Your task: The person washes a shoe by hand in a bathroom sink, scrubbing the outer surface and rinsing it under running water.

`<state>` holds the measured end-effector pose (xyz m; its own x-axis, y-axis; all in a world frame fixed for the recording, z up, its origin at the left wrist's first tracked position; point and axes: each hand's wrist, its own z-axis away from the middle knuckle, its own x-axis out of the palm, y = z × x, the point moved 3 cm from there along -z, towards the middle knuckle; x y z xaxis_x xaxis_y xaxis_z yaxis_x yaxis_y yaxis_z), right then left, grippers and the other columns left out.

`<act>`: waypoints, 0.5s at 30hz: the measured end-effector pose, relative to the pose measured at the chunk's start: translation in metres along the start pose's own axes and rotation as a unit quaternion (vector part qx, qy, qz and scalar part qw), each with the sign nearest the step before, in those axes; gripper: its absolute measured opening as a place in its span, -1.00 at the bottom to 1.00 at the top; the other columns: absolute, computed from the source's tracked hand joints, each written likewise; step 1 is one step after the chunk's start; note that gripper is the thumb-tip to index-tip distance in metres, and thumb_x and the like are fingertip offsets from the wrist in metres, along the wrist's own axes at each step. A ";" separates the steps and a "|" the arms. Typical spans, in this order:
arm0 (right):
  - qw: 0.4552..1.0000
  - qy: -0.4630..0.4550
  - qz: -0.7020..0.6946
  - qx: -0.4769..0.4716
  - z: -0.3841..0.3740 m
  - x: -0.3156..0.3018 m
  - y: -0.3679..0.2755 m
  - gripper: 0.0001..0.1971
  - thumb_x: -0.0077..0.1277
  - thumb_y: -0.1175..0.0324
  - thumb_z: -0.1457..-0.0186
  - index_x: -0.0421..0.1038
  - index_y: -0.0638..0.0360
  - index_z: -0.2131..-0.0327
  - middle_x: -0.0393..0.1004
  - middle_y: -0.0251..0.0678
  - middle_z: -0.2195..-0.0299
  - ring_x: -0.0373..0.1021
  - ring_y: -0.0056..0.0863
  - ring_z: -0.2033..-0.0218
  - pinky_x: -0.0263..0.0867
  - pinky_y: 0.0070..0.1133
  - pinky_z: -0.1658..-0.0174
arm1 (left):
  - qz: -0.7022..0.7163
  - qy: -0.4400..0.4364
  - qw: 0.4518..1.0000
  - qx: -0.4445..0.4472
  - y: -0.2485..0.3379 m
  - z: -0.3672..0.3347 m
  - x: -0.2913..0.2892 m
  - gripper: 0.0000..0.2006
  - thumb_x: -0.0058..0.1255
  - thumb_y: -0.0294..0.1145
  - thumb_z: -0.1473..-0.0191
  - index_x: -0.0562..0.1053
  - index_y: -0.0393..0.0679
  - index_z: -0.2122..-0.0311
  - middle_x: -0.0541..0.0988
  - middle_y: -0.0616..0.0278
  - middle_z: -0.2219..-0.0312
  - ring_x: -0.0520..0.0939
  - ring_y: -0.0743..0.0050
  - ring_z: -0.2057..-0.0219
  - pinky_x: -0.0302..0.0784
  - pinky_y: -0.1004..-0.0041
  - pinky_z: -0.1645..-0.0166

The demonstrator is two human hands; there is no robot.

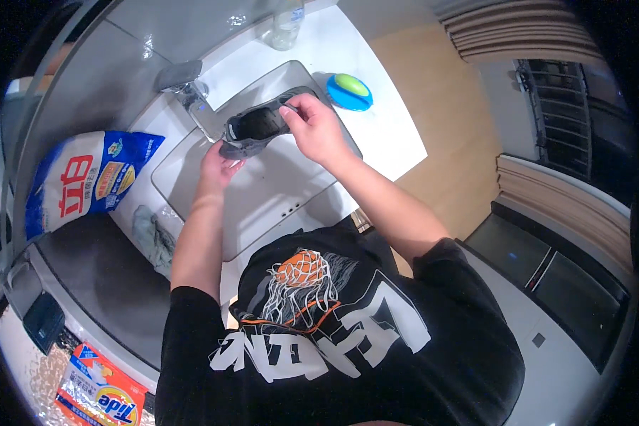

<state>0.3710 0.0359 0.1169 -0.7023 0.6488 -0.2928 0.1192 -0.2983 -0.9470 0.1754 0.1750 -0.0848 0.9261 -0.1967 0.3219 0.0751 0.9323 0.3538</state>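
Observation:
A dark grey shoe [243, 147] is held over the white sink [262, 202], its black opening facing up. My left hand [220, 169] grips it from below at the end close to the faucet [200, 106]. With thumb and fingers, my right hand [315, 129] pinches the edge of the shoe near the opening on the right. The part of the shoe beyond my right hand is partly hidden. Right of the sink, on the counter, lies a blue scrubbing brush [350, 94] with a green top.
A clear bottle [287, 32] stands at the back of the counter. Left of the sink are a blue-and-white detergent bag [85, 181] and a crumpled grey cloth [151, 238]. An orange box [99, 390] sits at the lower left. A mirror-like wall rises behind the faucet.

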 end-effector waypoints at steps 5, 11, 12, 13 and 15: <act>0.998 -0.050 -0.034 -0.004 0.001 0.020 0.003 -0.86 0.06 0.37 -0.19 0.42 0.25 0.30 0.44 -0.45 0.51 0.32 -0.73 0.49 0.27 -0.69 0.41 | 0.080 -0.049 0.995 0.022 0.006 0.028 -0.028 -0.56 -0.06 0.00 -0.16 0.44 -0.09 -0.02 0.52 0.14 0.02 0.52 0.12 -0.01 0.44 0.04 -0.10; 0.977 -0.100 -0.183 0.056 -0.011 0.038 0.007 -0.87 0.02 0.36 -0.22 0.43 0.22 0.32 0.43 -0.48 0.52 0.30 -0.76 0.55 0.28 -0.73 0.45 | 0.100 0.020 0.988 0.117 0.008 0.076 -0.061 -0.54 -0.01 0.06 -0.17 0.46 -0.08 0.02 0.61 0.20 0.14 0.62 0.20 0.12 0.57 0.17 0.11; 0.975 -0.110 -0.186 0.052 -0.013 0.041 0.003 -0.87 0.02 0.36 -0.22 0.43 0.22 0.32 0.43 -0.48 0.52 0.30 -0.76 0.55 0.28 -0.73 0.45 | 0.083 0.060 0.987 0.128 0.009 0.082 -0.071 -0.56 0.00 0.05 -0.17 0.46 -0.10 0.04 0.62 0.20 0.19 0.65 0.24 0.21 0.59 0.24 0.24; 0.975 -0.122 -0.177 0.062 -0.014 0.041 0.002 -0.87 0.02 0.36 -0.22 0.42 0.23 0.33 0.43 -0.48 0.52 0.30 -0.76 0.55 0.27 -0.73 0.46 | 0.064 0.096 0.984 0.135 0.010 0.090 -0.073 -0.57 0.01 0.04 -0.17 0.46 -0.12 0.07 0.63 0.19 0.25 0.68 0.28 0.29 0.60 0.32 0.37; 0.975 -0.117 -0.176 0.075 -0.015 0.050 0.001 -0.83 0.04 0.34 -0.19 0.39 0.25 0.37 0.40 -0.45 0.59 0.29 -0.72 0.61 0.24 -0.68 0.54 | 0.084 0.109 0.979 0.152 0.010 0.106 -0.076 -0.58 0.02 0.02 -0.18 0.46 -0.14 0.09 0.63 0.21 0.30 0.67 0.32 0.37 0.56 0.38 0.46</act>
<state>0.3465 0.0783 0.0993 -0.8234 0.5582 0.1019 -0.2504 -0.1963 -0.9480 0.0663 0.1668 -0.0129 0.9752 0.0511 0.2152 -0.1675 0.8061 0.5676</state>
